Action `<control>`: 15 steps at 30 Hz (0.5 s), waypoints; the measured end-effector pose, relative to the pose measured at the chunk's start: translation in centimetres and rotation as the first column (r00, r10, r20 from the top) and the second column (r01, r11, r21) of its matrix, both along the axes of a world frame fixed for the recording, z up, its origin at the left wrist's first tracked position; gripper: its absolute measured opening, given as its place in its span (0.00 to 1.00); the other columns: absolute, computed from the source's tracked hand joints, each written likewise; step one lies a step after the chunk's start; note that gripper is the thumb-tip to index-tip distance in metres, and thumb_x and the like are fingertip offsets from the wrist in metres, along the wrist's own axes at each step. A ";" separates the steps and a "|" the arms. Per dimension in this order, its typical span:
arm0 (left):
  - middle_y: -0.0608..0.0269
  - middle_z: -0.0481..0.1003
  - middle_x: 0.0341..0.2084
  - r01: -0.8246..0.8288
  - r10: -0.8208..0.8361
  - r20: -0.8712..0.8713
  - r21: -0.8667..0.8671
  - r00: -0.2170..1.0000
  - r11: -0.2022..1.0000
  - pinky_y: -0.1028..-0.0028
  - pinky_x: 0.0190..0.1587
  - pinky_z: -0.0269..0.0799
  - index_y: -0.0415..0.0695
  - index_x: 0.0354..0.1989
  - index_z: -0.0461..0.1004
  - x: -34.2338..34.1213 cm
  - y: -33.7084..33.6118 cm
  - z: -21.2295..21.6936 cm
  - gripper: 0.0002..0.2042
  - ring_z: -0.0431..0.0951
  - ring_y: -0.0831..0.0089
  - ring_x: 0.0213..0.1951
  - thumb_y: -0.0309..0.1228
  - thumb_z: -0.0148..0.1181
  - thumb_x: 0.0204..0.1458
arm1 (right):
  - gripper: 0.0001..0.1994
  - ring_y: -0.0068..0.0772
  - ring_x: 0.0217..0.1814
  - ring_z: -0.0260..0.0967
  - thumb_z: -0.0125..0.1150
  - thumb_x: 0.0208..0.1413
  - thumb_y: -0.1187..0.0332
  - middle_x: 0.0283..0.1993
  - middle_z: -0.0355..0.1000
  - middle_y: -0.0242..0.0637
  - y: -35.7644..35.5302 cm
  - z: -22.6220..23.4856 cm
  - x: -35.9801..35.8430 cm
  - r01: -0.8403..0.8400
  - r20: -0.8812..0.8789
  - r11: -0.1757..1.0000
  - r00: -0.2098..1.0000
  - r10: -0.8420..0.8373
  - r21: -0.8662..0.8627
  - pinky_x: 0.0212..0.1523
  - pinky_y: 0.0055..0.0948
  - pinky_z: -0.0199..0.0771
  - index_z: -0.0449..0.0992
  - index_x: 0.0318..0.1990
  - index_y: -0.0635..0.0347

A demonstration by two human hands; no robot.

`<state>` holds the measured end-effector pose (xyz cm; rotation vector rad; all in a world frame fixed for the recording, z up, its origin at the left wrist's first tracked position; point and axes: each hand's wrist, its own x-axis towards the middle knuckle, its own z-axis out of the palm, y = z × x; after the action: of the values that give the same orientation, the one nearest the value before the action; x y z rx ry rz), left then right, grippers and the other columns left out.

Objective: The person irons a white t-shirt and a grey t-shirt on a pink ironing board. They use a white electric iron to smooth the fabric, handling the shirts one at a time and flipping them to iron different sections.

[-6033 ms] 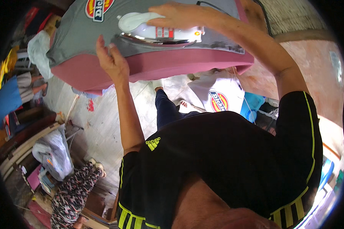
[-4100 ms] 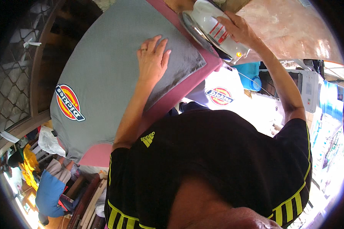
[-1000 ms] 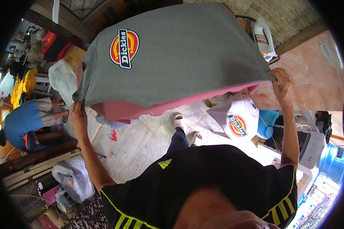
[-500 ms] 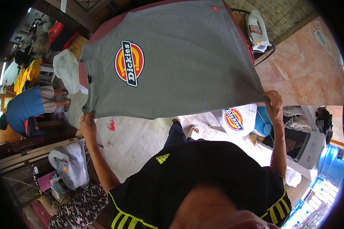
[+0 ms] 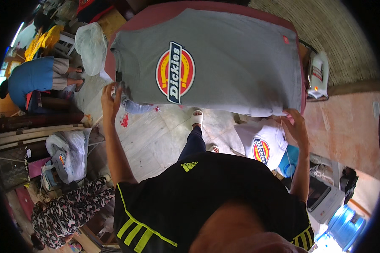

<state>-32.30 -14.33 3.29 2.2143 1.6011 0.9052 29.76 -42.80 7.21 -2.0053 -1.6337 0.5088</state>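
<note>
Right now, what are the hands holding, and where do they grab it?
Both hold the grey T-shirt: the left hand at its collar-end corner, the right hand at its hem-end corner.

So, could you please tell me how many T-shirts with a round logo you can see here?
2. A grey T-shirt lies spread on the pink ironing board, its edges held by the left hand and right hand. A white T-shirt lies below it. Others may be hidden.
</note>
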 end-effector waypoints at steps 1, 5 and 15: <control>0.46 0.74 0.46 -0.046 0.048 -0.012 0.106 0.999 0.993 0.59 0.52 0.69 0.39 0.51 0.73 0.8 2.9 0.1 0.17 0.74 0.48 0.50 0.34 0.62 0.56 | 0.13 0.39 0.43 0.74 0.64 0.52 0.75 0.46 0.75 0.42 3.4 -0.3 -0.4 -0.075 0.049 0.995 0.996 0.072 0.069 0.41 0.31 0.75 0.76 0.47 0.62; 0.43 0.74 0.46 -0.219 0.235 -0.016 0.307 0.972 0.926 0.57 0.53 0.68 0.39 0.52 0.74 3.1 13.1 0.3 0.23 0.74 0.48 0.50 0.46 0.60 0.57 | 0.12 0.42 0.45 0.75 0.63 0.52 0.77 0.46 0.75 0.43 19.1 -2.2 -5.2 -0.194 0.029 0.931 0.980 0.195 0.310 0.44 0.33 0.75 0.77 0.46 0.63; 0.57 0.77 0.28 -0.082 0.126 0.112 -0.336 0.986 0.938 0.71 0.37 0.69 0.34 0.46 0.77 4.7 24.6 2.6 0.19 0.75 0.71 0.32 0.41 0.59 0.59 | 0.12 0.40 0.53 0.70 0.59 0.59 0.64 0.46 0.74 0.40 49.1 -2.7 -14.9 -0.232 0.380 0.893 0.922 0.075 0.386 0.56 0.42 0.66 0.79 0.45 0.60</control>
<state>-27.56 10.31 5.84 1.8194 1.6807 0.7287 14.88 6.29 4.46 -1.7069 -1.9308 -0.1742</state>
